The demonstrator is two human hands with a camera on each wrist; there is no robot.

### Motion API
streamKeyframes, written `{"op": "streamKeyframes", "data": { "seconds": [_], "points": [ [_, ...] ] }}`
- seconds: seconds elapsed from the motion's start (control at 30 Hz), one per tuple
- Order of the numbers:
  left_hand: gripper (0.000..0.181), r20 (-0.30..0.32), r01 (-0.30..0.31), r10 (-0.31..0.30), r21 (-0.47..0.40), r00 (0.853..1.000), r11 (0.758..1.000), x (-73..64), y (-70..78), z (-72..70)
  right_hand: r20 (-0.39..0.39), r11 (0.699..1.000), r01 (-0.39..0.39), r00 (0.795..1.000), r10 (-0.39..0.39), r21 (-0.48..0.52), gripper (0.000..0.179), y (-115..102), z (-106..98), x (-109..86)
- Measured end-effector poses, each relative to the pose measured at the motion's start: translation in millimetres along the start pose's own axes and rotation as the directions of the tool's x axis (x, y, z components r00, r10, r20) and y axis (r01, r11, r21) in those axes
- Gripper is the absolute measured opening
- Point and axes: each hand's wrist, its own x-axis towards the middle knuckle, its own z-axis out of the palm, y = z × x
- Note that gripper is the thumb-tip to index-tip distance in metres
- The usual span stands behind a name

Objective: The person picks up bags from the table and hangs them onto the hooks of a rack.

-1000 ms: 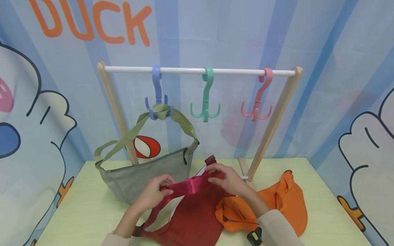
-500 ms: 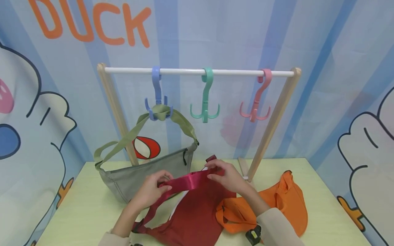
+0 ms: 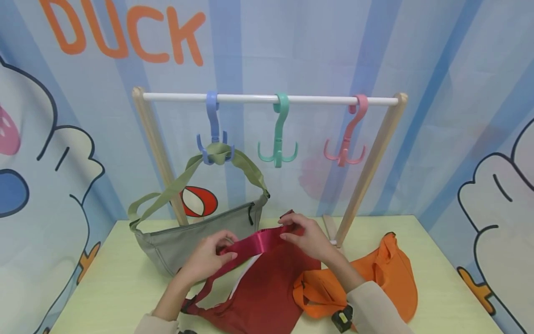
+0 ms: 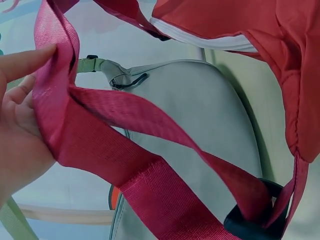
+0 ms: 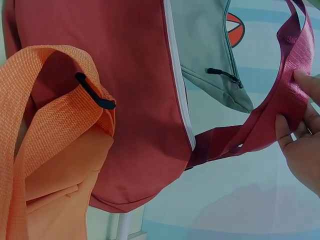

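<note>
left hand (image 3: 206, 260) and right hand (image 3: 310, 237) pinching red strap (image 3: 255, 245), red bag (image 3: 267, 290) on desk (image 3: 98, 283), grey bag (image 3: 183, 243) close behind, looped on blue hook (image 3: 213, 119), orange bag (image 3: 398, 280) at right, orange DUCK lettering (image 3: 176, 37) above

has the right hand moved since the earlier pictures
Yes, slightly: in the head view the right hand, holding the red strap, now appears a little higher, closer in the image to the rack's white rail.
</note>
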Motion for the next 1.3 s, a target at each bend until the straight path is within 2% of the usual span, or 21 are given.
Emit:
{"op": "streamKeyframes", "data": {
  "seconds": [0.17,0.37,0.67,0.83,1.2,1.3],
  "points": [
    [0.020,-0.017,0.016,-0.016,0.006,1.000,1.000,1.5,-3.8,3.7,-0.009,1.000,-0.006,1.000,0.006,0.001,0.025,-1,2,1.0],
    [0.029,-0.088,0.037,-0.033,0.051,0.996,0.998,4.1,-2.3,9.8,-0.018,1.000,-0.020,1.000,0.020,0.000,0.025,-3,4,2.0],
    [0.034,-0.167,0.115,-0.097,0.100,0.981,0.988,7.1,5.3,21.6,-0.026,0.999,-0.028,0.999,0.028,-0.022,0.024,-7,5,2.0],
    [0.036,-0.170,0.101,-0.080,0.118,0.982,0.988,7.6,8.0,23.3,-0.028,0.999,-0.030,0.999,0.029,-0.029,0.024,-7,5,1.9],
    [0.032,-0.184,0.089,-0.072,0.087,0.980,0.992,8.7,7.4,21.5,-0.018,1.000,-0.026,0.999,0.026,-0.013,0.025,-2,4,0.2],
    [0.031,-0.195,0.069,-0.050,0.095,0.979,0.993,9.1,7.7,19.7,-0.015,1.000,-0.027,1.000,0.027,-0.008,0.026,15,6,2.1]
  ]
}}
